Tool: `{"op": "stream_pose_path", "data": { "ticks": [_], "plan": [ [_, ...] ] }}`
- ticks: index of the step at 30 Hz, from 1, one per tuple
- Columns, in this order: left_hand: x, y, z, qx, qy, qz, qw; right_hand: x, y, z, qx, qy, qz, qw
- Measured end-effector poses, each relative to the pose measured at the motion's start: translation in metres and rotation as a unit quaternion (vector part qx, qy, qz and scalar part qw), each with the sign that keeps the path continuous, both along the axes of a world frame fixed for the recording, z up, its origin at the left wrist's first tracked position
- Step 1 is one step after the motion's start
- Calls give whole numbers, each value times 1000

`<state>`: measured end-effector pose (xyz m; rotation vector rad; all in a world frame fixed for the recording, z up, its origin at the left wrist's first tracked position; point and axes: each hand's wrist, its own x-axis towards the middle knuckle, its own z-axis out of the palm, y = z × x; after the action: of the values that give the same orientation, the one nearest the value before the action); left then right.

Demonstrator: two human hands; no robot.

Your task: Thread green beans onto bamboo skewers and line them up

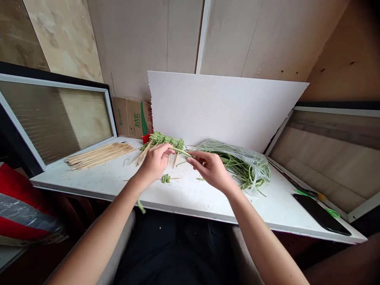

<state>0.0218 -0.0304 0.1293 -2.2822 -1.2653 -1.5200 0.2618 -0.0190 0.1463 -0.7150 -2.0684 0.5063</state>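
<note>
Where both hands (pixel 158 159) (pixel 211 166) pinch it, the slender green bean (pixel 181 152) curves.

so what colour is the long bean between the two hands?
The bean is light green; the head view shows it.

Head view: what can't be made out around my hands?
Head view:
Whether the green tip beside the left forearm joins the held bean: left hand and forearm block it.
Held bean, right end: hidden by right hand.
Skewered pile, lower part: behind left hand.
Loose skewers: too thin to count.
</note>
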Motion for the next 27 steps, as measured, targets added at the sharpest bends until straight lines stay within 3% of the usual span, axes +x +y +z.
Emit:
{"op": "stream_pose_path", "data": {
  "ticks": [6, 8, 10, 15, 17, 19, 24, 27],
  "plan": [
    [-35, 11, 17, 76, 76, 91, 990, 26, 14, -24, -114, 44, 20, 992],
    [-39, 12, 14, 75, 109, 98, 986, 29, 19, -33, -139, 66, 10, 988],
    [-41, 13, 0, 53, 131, 90, 986, 31, 25, -42, -156, 80, -4, 984],
    [-44, 20, -62, -44, 151, 79, 984, 31, 33, -56, -165, 84, -17, 983],
    [-40, 21, -78, -80, 162, 55, 982, 27, 32, -59, -160, 78, -15, 984],
    [-30, 17, -82, -92, 147, 42, 984, 21, 29, -61, -159, 75, -7, 984],
    [9, -7, -69, -104, 91, -54, 989, 7, 22, -70, -152, 80, 37, 985],
    [26, -14, -69, -114, 48, -106, 987, 4, 20, -73, -153, 88, 51, 983]
  ]
}}
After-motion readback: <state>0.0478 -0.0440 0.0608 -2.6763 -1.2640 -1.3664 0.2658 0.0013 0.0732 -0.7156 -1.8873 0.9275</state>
